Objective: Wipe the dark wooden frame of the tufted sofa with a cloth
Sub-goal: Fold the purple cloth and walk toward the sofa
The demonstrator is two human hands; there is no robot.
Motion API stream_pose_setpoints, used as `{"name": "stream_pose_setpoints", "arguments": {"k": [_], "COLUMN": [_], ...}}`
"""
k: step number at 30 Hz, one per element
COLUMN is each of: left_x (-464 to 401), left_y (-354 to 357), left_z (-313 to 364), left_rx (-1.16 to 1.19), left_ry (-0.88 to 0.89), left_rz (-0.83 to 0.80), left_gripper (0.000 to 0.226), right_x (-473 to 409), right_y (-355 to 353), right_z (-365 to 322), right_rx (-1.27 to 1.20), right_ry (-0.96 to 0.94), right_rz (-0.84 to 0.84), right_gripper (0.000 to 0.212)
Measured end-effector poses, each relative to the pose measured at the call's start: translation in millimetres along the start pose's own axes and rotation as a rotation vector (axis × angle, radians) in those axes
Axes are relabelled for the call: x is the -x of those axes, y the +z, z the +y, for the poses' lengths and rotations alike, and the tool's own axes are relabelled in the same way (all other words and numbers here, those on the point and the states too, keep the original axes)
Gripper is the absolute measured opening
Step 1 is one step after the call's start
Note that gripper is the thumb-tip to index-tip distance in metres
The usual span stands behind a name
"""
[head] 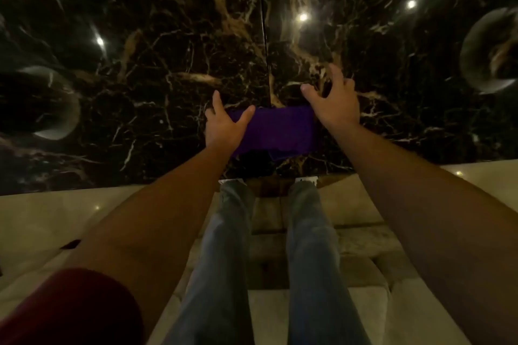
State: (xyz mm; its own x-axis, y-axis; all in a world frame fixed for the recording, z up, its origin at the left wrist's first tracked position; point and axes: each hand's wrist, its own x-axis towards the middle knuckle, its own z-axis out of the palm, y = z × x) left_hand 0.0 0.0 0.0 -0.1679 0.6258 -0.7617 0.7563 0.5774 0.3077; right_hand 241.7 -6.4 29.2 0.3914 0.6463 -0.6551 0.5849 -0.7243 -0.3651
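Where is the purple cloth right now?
In the head view the purple cloth lies flat on the dark marble surface, near its front edge at centre, between the left hand and right hand.

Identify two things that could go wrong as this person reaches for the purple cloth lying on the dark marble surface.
1. Both hands, left hand and right hand, are open at the ends of the purple cloth; on the glossy marble surface it may slide instead of lifting.
2. Two glass objects, one left and one right, flank the arms; a wide sweep could hit them.
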Motion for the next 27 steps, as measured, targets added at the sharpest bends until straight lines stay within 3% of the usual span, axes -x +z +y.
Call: {"name": "stream_pose_setpoints", "arguments": {"k": [6,15,20,27], "left_x": [-1.4,-1.7,4.3,40.3], "left_y": [14.7,24.8,16.8,-5.3], "left_z": [-12.0,-14.0,-11.5,3.5], "left_rx": [0.118,0.163,0.228,0.464], "left_ry": [-0.147,-0.186,-0.097,-0.108], "left_rz": [-0.085,-0.169,-0.184,-0.113], "left_gripper": [0.081,0.047,0.032,0.017], "right_x": [3.9,15.4,11.6,31.9], "right_y": [32.1,68.7,60.4,33.1], "right_z": [14.5,18.9,11.8,2.7], "right_rx": [-0.073,-0.21,-0.208,-0.29], "right_ry": [0.122,0.233,0.232,0.187], "right_rz": [-0.105,-0.086,-0.14,-0.173], "right_gripper": [0.09,0.085,0.066,0.041]}}
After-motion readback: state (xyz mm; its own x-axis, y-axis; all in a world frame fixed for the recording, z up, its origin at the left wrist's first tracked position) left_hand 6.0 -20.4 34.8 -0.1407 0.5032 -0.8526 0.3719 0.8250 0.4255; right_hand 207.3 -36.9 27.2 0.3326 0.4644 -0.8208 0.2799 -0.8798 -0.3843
